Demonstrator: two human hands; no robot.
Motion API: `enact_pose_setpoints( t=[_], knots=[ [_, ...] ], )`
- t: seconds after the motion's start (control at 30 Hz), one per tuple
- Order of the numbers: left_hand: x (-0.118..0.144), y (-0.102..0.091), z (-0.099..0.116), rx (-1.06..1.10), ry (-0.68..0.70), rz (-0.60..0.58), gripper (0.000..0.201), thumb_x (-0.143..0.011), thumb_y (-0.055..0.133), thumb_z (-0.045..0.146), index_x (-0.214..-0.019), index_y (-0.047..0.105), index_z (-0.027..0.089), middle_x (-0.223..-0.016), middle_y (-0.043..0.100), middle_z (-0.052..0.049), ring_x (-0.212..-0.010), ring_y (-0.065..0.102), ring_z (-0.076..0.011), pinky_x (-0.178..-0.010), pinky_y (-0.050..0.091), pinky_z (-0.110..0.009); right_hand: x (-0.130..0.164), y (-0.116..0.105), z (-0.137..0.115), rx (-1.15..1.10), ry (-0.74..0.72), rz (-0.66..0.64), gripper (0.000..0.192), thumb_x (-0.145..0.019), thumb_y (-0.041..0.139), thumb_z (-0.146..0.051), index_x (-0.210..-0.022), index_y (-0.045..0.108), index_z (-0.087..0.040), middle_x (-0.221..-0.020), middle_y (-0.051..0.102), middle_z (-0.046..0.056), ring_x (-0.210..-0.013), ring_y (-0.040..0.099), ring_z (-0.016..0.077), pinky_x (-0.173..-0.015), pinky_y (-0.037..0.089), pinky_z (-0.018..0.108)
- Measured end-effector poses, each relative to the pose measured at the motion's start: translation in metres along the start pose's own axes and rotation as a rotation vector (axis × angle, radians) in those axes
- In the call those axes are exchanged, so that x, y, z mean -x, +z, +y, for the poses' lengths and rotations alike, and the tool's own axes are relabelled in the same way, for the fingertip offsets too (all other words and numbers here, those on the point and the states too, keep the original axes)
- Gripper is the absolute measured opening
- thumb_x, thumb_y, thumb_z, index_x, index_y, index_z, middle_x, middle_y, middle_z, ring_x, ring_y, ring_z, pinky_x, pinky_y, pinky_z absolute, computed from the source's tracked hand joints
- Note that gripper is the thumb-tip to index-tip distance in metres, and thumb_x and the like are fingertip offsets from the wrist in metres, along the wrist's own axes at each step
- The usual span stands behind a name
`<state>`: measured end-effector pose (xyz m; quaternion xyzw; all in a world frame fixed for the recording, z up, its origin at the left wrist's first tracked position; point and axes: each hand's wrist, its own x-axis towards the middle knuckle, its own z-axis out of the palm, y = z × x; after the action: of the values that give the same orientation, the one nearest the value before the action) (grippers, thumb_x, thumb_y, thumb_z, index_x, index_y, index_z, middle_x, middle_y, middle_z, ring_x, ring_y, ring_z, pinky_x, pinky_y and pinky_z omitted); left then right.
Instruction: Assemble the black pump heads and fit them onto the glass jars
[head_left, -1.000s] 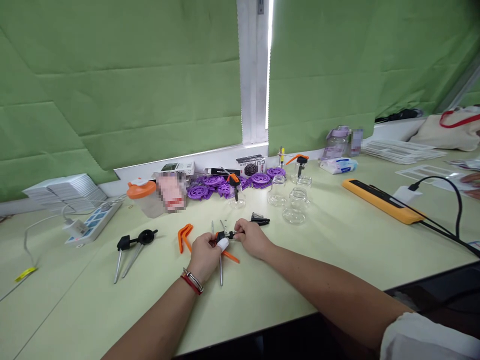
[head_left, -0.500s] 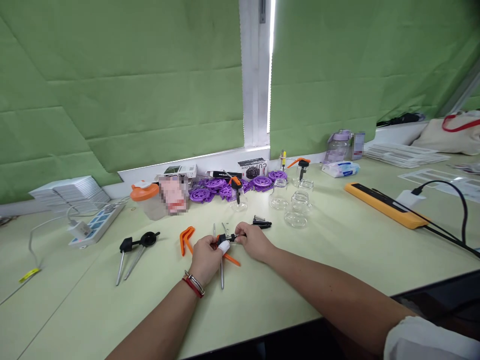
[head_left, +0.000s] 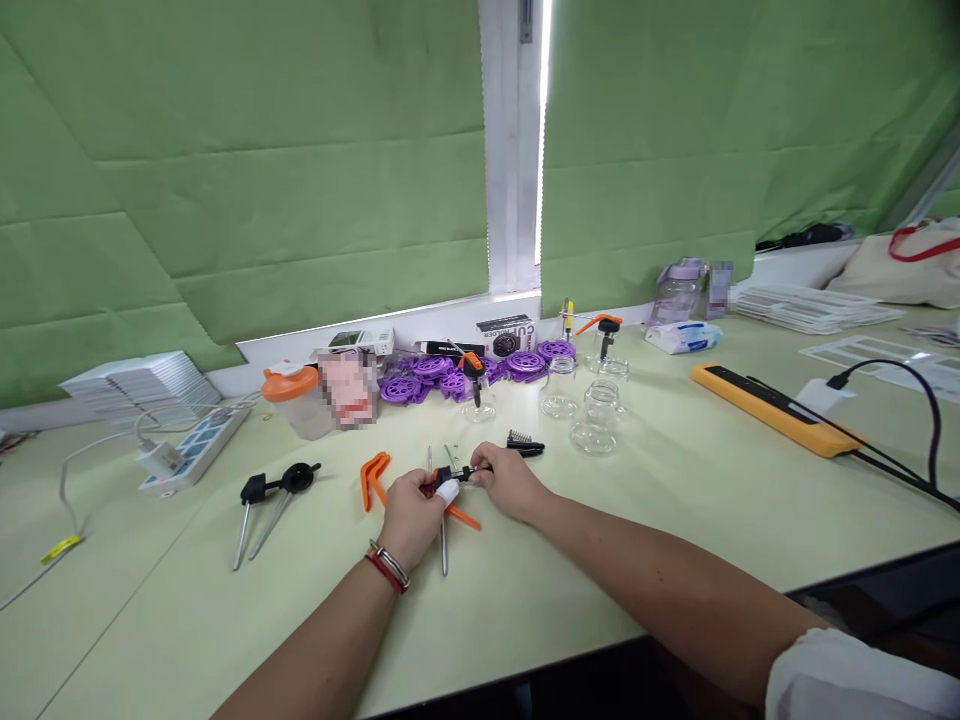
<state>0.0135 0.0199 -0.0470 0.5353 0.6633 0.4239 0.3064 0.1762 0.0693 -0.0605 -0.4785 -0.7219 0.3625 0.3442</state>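
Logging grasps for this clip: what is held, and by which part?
Both hands grip one small compass-like tool: left hand around its black hub, metal legs hanging below; right hand pinching the hub's right end.

Jars [head_left: 592, 415] behind the hands [head_left: 461, 495], compass [head_left: 268, 498] left, power strip [head_left: 776, 415] right

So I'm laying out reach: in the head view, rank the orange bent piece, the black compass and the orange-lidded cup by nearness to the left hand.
1. Orange bent piece, just left of the left hand.
2. Black compass, farther left.
3. Orange-lidded cup, back left.
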Motion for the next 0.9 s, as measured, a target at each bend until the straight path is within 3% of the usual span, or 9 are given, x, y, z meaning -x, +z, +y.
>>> enact_pose_setpoints(
  t=[0.67,0.8,0.9],
  knots=[
    [-0.0036,-0.0007,-0.006,-0.019,0.044,-0.001,0.037,-0.062,0.069,0.047,-0.074,0.067,0.012,-0.06,0.058,-0.002,-0.055,0.048,-0.0137,-0.051,0.034,-0.025,0.0021,-0.0013,-0.0021,0.0,0.011,0.002,0.008,-0.075,0.058,-0.017,-0.083,0.057,-0.02,-0.075,0.06,0.0,-0.071,0.054,0.0147,-0.067,0.039,0.027],
    [-0.0041,-0.0004,-0.0072,0.018,0.036,-0.004,0.038,-0.061,0.069,0.047,-0.075,0.067,0.012,-0.062,0.059,-0.003,-0.055,0.049,-0.0139,-0.051,0.035,-0.025,0.0019,-0.0013,-0.0017,-0.011,-0.004,0.012,0.016,-0.075,0.058,-0.018,-0.091,0.057,-0.021,-0.077,0.061,-0.001,-0.072,0.054,0.0148,-0.067,0.039,0.027],
    [-0.0037,-0.0009,-0.0065,0.034,0.033,-0.005,0.037,-0.061,0.07,0.047,-0.073,0.067,0.012,-0.061,0.059,-0.003,-0.056,0.05,-0.0141,-0.051,0.035,-0.025,0.002,-0.0014,-0.0024,0.007,0.002,-0.008,0.008,-0.075,0.057,-0.018,-0.083,0.059,-0.02,-0.076,0.061,0.0,-0.072,0.054,0.015,-0.067,0.039,0.027]
  ],
)
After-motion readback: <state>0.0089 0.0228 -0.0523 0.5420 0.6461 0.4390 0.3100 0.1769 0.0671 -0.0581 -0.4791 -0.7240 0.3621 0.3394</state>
